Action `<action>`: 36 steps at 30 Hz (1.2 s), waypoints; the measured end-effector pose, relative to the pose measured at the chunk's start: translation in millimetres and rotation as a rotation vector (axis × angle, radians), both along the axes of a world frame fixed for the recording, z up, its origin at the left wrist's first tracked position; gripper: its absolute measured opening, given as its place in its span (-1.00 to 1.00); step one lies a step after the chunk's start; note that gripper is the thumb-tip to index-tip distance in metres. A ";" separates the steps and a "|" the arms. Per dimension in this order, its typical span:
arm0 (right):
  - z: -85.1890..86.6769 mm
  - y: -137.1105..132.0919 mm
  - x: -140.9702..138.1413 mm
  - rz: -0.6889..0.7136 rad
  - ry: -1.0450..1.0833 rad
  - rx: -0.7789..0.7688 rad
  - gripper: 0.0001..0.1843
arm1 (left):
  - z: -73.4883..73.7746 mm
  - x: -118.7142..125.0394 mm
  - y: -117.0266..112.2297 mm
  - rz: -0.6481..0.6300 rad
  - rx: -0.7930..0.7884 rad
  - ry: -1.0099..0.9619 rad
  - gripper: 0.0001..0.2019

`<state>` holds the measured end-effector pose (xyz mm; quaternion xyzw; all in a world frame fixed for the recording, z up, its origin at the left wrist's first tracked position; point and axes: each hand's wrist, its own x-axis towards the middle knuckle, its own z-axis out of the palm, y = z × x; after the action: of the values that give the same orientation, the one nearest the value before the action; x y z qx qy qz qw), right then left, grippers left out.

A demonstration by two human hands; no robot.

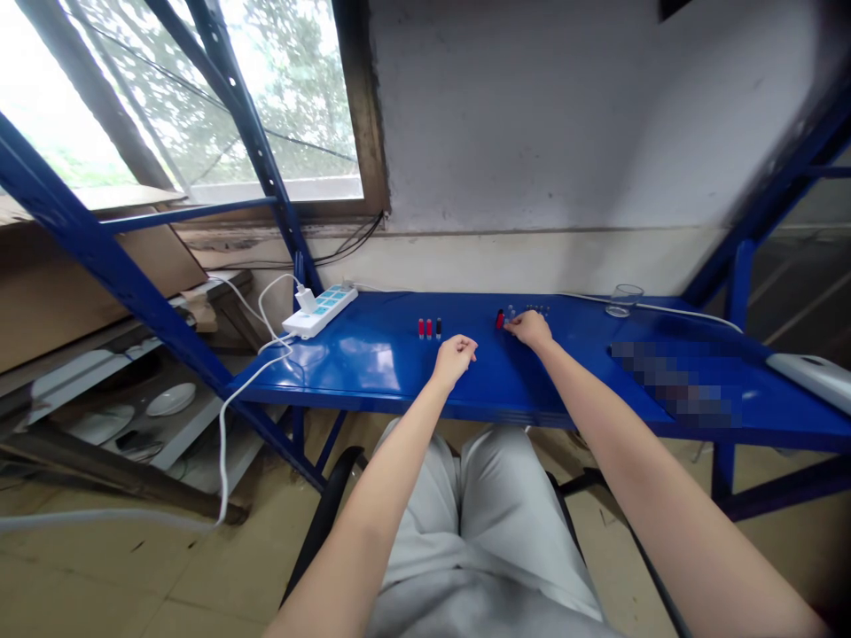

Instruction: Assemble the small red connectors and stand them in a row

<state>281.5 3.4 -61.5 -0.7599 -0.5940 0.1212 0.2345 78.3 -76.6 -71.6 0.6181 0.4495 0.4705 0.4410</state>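
On the blue metal table [372, 363], my left hand [456, 354] rests with its fingers curled loosely and nothing visible in them. Just left of it stand three small upright pieces [429, 329], two red and one dark. My right hand [530, 328] reaches farther back, fingers pinched at a small red piece [499, 319]. Several tiny pale and dark pieces [532, 310] lie behind that hand. They are too small to identify.
A white power strip [320, 310] with a plugged charger and white cable sits at the table's left end. A glass [623, 299] stands at the back right, a white device [811, 377] at the far right. Blue rack posts flank the table; plates lie on a low left shelf [152, 408].
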 end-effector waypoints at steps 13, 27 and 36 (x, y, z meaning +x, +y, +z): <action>13.3 -14.6 -7.9 -0.062 -0.123 -0.103 -0.64 | -2.5 0.0 1.2 0.004 0.007 0.007 -0.86; 4.5 -65.4 -62.7 0.181 0.081 0.489 -0.64 | 10.9 -12.4 -19.1 0.358 0.295 0.412 -0.77; -5.6 -73.0 -62.6 0.320 0.200 0.461 -0.68 | 21.8 -28.8 -12.8 0.313 0.177 0.897 -0.34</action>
<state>218.8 -69.6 -67.1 -0.5675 -0.6920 0.0928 0.4364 49.5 -89.3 -49.8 0.7200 0.6414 0.2546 0.0732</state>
